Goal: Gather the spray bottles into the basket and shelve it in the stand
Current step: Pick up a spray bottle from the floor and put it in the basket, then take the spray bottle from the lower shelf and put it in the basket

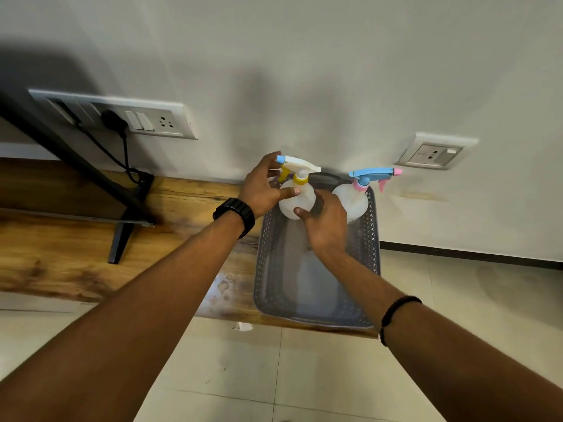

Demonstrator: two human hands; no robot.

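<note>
A grey perforated basket [371, 239] sits at the right end of a wooden shelf [76, 239]. At its far left corner stands a white spray bottle with a yellow collar and white-blue nozzle [300, 199]. My left hand [262, 187] grips its neck and trigger. My right hand [326, 226] presses against its body from the near right side. A second white spray bottle with a blue and pink nozzle [353, 199] stands upright in the far right corner, untouched.
A black screen stand leg [122, 236] rests on the shelf to the left, with a cable [122, 156] running up to a wall switchboard [146, 120]. Another socket [432, 153] is on the wall to the right. Tiled floor [304, 376] lies below.
</note>
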